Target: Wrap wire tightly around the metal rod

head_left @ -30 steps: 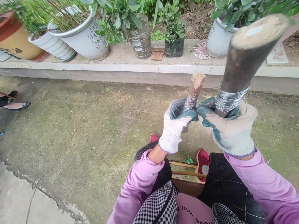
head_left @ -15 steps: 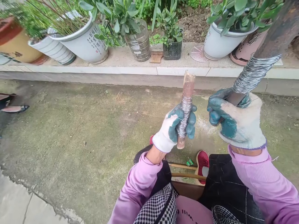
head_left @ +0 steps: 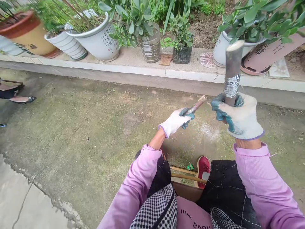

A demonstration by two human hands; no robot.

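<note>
A: What do we enter at the far left?

B: One dark shoe (head_left: 30, 99), on another person's foot, resting on the concrete ground (head_left: 71, 127). Above it, on the low ledge (head_left: 133, 63): one red-rimmed yellow pot (head_left: 37, 38), one white ribbed pot (head_left: 68, 46), one white pot with dark lettering (head_left: 95, 44).

A: And toward the middle?

B: On the same ledge, one clear plastic pot (head_left: 150, 46), planted. Below it we record the left hand (head_left: 176, 121), in a white glove with teal fingers, curled closed around one thin stick (head_left: 199, 101). The stick slants up to the right, silver wire wound about it, its bare end past the fingers.

A: Next along?

B: One dark square pot (head_left: 182, 54) on the ledge; below, between the knees, one red shoe (head_left: 203, 167).

A: And the right side?

B: One thick stick (head_left: 233, 62), nearly upright, its pale cut end on top. We find the right hand (head_left: 243, 114), gloved likewise, wrapped firmly round its lower part, just under a band of silver wire (head_left: 232, 86). The two sticks stand apart. Last, one pink pot (head_left: 264, 55), leaning.
</note>
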